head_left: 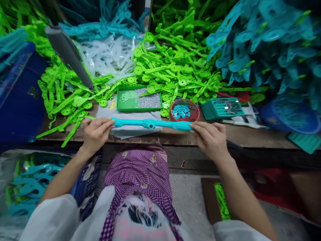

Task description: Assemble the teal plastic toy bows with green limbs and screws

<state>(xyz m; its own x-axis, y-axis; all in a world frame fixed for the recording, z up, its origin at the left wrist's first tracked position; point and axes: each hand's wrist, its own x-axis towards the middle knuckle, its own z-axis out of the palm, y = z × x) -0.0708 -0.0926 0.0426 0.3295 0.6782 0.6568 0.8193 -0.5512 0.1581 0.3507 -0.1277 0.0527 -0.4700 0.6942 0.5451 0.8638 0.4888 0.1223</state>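
A long turquoise plastic part (163, 124) with a round hole in its middle stretches level across the front of the bench. Its left end is pinched in the fingers of my left hand (97, 132), and my right hand (212, 139) grips the other end. Beneath it lies a pale cloth (125, 134). Just behind the part is a green tray (139, 109), its right half full of small silvery metal pieces. A red mesh basket (198, 115) with small turquoise pieces stands close to the part's right end.
Lime-green plastic parts (185, 60) are heaped across the bench behind. A grey screwdriver-like tool (70, 55) hangs at left, beside a blue bin (20, 97). Turquoise trays (220, 108) with metal pieces and a blue bowl (291, 122) stand right. Turquoise assemblies (271, 36) are piled above.
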